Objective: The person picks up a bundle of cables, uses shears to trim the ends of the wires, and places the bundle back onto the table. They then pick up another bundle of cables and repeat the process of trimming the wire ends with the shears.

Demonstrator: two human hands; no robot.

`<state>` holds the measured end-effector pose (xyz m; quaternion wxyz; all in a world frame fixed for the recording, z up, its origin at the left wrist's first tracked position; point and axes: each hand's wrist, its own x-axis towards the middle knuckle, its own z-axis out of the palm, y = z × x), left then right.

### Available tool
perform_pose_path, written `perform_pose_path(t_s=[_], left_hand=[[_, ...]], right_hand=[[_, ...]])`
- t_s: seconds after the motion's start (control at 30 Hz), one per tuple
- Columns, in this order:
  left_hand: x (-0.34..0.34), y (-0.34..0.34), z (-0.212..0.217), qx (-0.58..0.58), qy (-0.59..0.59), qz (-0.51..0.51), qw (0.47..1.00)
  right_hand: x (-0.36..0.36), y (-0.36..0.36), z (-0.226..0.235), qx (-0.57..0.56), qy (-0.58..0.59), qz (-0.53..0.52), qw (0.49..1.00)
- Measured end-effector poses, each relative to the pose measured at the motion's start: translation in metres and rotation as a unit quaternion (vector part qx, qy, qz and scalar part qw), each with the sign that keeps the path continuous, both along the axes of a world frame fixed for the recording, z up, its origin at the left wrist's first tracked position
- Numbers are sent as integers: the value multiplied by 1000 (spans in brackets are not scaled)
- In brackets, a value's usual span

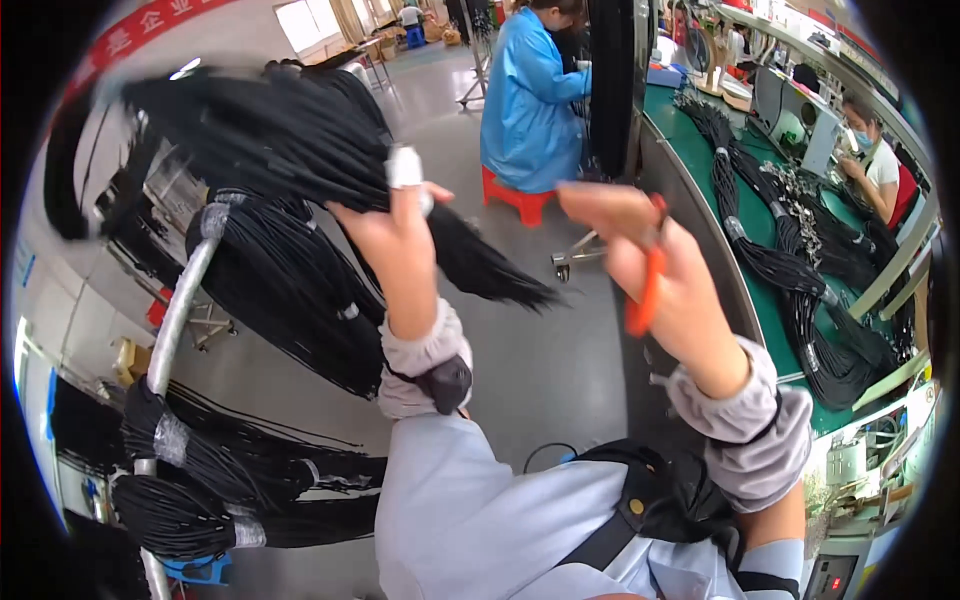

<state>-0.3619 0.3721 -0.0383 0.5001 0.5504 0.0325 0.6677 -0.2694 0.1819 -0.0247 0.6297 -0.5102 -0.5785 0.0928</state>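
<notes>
My left hand (395, 235) grips a thick bundle of black cables (270, 130), raised at the upper left and blurred by motion. The bundle's loose ends (490, 270) hang out to the right of that hand. A white wrap (404, 167) covers one of my left digits. Apart from the bundle, to its right, my right hand (655, 255) is closed around an orange-handled tool that looks like scissors (648, 285); its blades do not show clearly. Some fingers of this hand are stretched out and smeared.
More black cable bundles (290, 270) hang on a silver rail (178, 325) at left. A green-topped bench (745, 265) with cable bundles curves along the right. Ahead, a person in a blue coat (530, 100) sits on a red stool (517, 198); another person (878, 165) works beyond the bench.
</notes>
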Motion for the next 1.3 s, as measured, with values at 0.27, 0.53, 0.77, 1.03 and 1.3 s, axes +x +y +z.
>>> perform_pose_path(t_s=[0.27,0.53,0.77,1.03,1.3], left_hand=[[-48,88,-68,-77,97,187,974],[51,35,-209,112,236,484,835],[264,-295,-178,324,245,-296,865],[413,-422,-131,568,400,-74,716],[347,-394,-108,554,282,-295,726]], right_hand=[[3,-149,-126,-205,283,-126,928],[-31,-228,-183,-280,354,-185,873],[-73,-275,-207,-240,399,-325,823],[-82,-300,-206,-132,499,-400,758],[-21,-301,-175,-56,458,-434,774]])
